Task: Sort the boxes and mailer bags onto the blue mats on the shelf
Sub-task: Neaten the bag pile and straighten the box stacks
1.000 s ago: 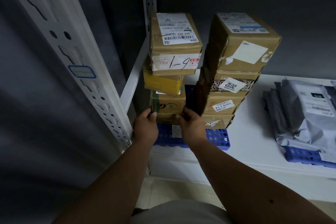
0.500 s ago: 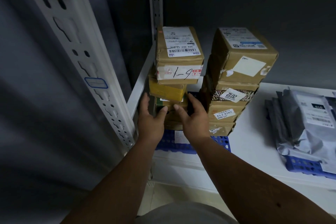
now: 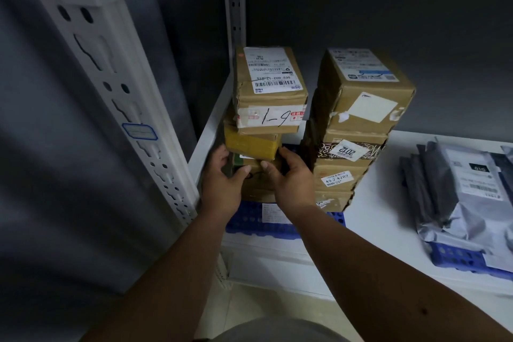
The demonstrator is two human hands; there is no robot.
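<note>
Boxes fill the left end of the white shelf point(image 3: 369, 219) in two stacks, and I have both hands on the nearer-left one. My left hand point(image 3: 222, 189) cups the left side of a brown box with a green edge point(image 3: 251, 172) low in that stack, fingers curled round its corner and thumb across its front. My right hand point(image 3: 291, 183) holds the same box from the right, thumb on the front face and fingers wrapped round the far side, between the two stacks. On that box sits a yellow box point(image 3: 251, 144), slightly skewed, and on top of that a taped box marked "1-9" point(image 3: 270, 91) with a white shipping label on its upper face. This stack stands on a blue mat point(image 3: 249, 222) with a grid of round holes; a white slip of paper lies on the mat just in front of the boxes. Just to the right, on the same mat, rises the second stack point(image 3: 352, 130), its labels reading "2012" and "43-2-4202". Well apart, at the right end of the shelf, grey mailer bags point(image 3: 455, 189) lie piled on another blue mat point(image 3: 458, 255). A white perforated upright point(image 3: 111, 86) carrying a small blue-bordered label stands at my left.
</note>
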